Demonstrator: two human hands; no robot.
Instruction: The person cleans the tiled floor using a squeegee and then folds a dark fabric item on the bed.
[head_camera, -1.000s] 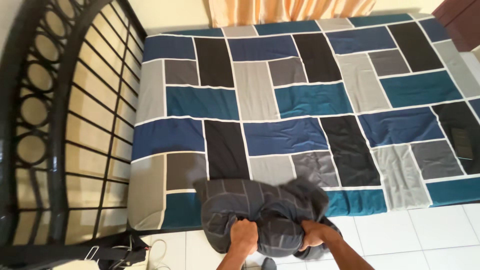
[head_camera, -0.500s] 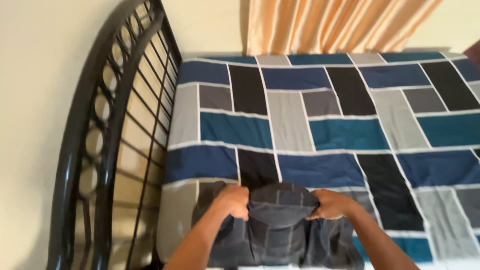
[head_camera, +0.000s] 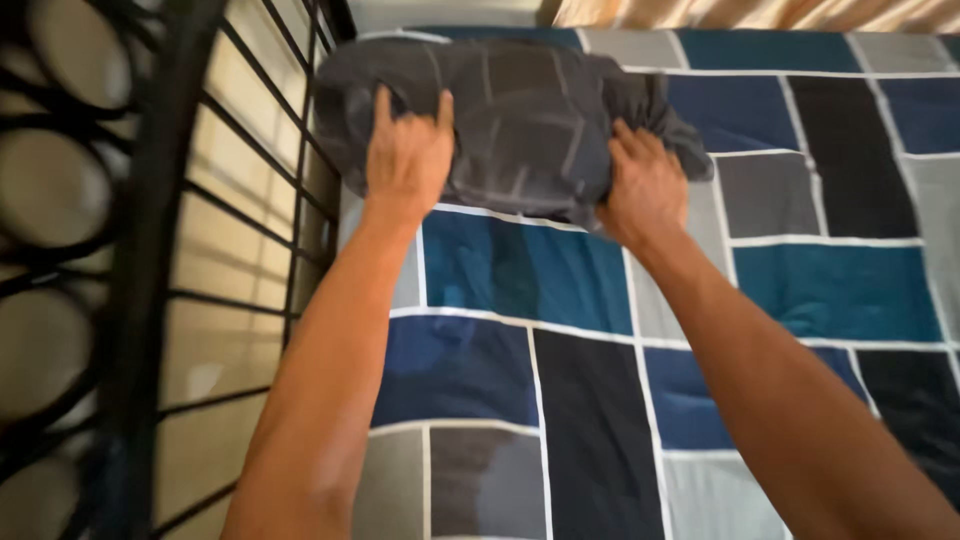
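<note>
While both arms stretch forward, left hand (head_camera: 405, 155) presses flat, fingers spread, on dark grey checked fabric pillow (head_camera: 505, 120). Right hand (head_camera: 645, 190) grips pillow's right end, fingers curled. Pillow lies at far corner of blue-grey-black patchwork bedsheet (head_camera: 600, 370), beside black metal headboard (head_camera: 150, 250).

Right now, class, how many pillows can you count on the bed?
1. The dark grey pillow lies at the head of the bed by the black metal headboard, with the left hand and right hand on it. Others may be out of view.
</note>
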